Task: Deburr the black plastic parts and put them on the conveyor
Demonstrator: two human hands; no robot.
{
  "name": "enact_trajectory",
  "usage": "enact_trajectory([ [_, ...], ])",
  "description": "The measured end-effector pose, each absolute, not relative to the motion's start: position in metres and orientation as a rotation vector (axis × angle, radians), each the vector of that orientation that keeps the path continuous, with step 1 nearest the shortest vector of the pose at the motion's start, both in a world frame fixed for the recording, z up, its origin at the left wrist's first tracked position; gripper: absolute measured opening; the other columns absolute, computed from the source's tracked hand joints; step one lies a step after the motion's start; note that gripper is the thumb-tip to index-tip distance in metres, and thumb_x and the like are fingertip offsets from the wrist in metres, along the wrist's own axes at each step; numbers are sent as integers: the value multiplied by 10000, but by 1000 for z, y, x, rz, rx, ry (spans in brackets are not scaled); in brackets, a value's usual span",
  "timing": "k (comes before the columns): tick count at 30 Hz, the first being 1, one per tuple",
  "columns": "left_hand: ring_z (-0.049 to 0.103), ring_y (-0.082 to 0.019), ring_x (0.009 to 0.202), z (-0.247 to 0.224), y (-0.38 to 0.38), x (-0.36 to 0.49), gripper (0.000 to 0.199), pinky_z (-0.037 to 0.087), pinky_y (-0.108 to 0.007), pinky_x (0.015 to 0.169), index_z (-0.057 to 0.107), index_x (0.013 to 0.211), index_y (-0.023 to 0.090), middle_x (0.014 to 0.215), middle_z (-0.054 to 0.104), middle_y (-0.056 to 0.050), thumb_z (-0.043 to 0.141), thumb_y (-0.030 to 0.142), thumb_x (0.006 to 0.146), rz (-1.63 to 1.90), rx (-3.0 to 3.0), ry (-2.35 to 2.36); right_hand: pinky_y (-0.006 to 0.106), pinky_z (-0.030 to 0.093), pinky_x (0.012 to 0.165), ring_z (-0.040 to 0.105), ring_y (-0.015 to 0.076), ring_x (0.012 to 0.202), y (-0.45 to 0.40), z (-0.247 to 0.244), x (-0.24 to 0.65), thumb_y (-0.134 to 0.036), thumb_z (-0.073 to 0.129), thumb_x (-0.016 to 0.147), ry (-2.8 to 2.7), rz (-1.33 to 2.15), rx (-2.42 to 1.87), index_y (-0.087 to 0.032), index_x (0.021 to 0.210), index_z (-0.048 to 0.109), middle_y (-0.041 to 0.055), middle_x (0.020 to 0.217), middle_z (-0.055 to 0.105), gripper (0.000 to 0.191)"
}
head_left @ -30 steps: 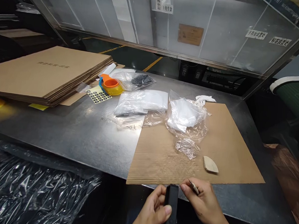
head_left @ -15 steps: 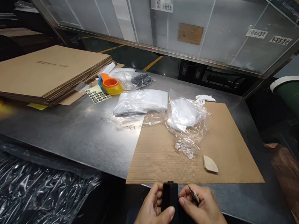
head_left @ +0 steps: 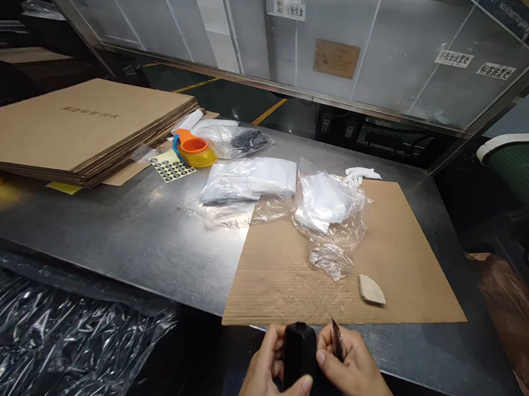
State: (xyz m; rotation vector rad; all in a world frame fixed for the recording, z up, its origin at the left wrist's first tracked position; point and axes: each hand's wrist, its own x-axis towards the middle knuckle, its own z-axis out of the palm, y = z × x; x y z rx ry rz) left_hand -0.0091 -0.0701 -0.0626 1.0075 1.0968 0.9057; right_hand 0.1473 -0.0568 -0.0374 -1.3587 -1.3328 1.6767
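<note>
My left hand (head_left: 268,374) is wrapped round a black, block-like object (head_left: 298,352) with rounded edges and a small knob on top, held upright at the table's front edge. Its lower end is out of sight. Right beside it, my right hand (head_left: 355,371) is closed in a pinch on a thin, pointed, blade-like piece (head_left: 338,341) whose tip points up. Its exact kind cannot be made out. A beige wedge-shaped pad (head_left: 372,290) lies just beyond my right hand, on a flat cardboard sheet (head_left: 405,248).
Clear bags of white pieces (head_left: 252,179) and a crumpled plastic bag (head_left: 329,202) lie mid-table. An orange and yellow tape roll (head_left: 194,149), a sticker sheet (head_left: 170,169) and stacked cardboard (head_left: 85,121) are at left. A white glove (head_left: 363,174) lies behind.
The black object has tilted slightly and moved a little left in my left hand. The blade-like piece in my right hand has turned more upright.
</note>
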Motion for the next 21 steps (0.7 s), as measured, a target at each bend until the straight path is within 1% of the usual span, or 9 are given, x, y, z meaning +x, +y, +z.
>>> enact_trajectory([
  [3, 608, -202, 755, -65, -70, -8, 477, 465, -259, 598, 505, 922, 184, 854, 652, -82, 699, 504, 625, 901, 957, 1062, 217, 218, 498, 255, 73, 537, -59, -43, 148, -539, 542, 782, -1223, 1698, -1293, -188, 673, 415, -71, 576, 297, 389],
  [6, 620, -215, 782, -68, -70, -8, 495, 468, -270, 623, 495, 930, 181, 878, 650, -92, 705, 508, 625, 891, 878, 1027, 215, 199, 489, 240, 69, 530, -60, -46, 152, -512, 582, 769, -1085, 1716, -1246, -183, 701, 437, -76, 571, 292, 366],
  [10, 600, -194, 770, -70, -70, -8, 491, 466, -282, 654, 489, 935, 181, 873, 636, -88, 711, 496, 632, 888, 803, 978, 212, 192, 474, 226, 65, 510, -59, -45, 155, -507, 602, 755, -1001, 1719, -1251, -187, 686, 426, -83, 549, 290, 372],
  [13, 586, -178, 760, -72, -71, -8, 476, 454, -274, 652, 486, 920, 187, 867, 624, -76, 719, 484, 630, 898, 729, 949, 209, 199, 460, 225, 63, 489, -58, -43, 153, -546, 589, 743, -992, 1716, -1285, -196, 670, 415, -86, 533, 280, 398],
  [15, 583, -168, 750, -73, -71, -7, 470, 445, -265, 651, 488, 915, 192, 856, 620, -62, 733, 465, 621, 919, 673, 945, 212, 210, 448, 230, 66, 473, -58, -43, 153, -586, 558, 742, -1017, 1657, -1357, -204, 634, 396, -83, 516, 272, 429],
  [17, 581, -155, 723, -74, -71, -7, 502, 437, -251, 633, 491, 948, 201, 851, 629, -52, 752, 456, 603, 952, 620, 954, 221, 228, 444, 236, 71, 461, -57, -43, 155, -612, 506, 767, -1040, 1551, -1451, -214, 595, 361, -76, 502, 268, 457],
  [19, 577, -134, 668, -73, -69, -7, 581, 430, -229, 591, 485, 1039, 214, 862, 644, -42, 769, 448, 589, 974, 551, 981, 229, 241, 447, 242, 78, 458, -55, -44, 163, -613, 470, 794, -1039, 1435, -1542, -219, 585, 347, -70, 504, 269, 462],
  [21, 563, -106, 579, -69, -66, -6, 630, 425, -208, 529, 470, 1126, 224, 808, 646, -17, 762, 440, 611, 955, 438, 1006, 236, 268, 471, 300, 96, 487, -52, -45, 179, -595, 473, 806, -1024, 1305, -1624, -221, 653, 410, -60, 536, 314, 409],
])
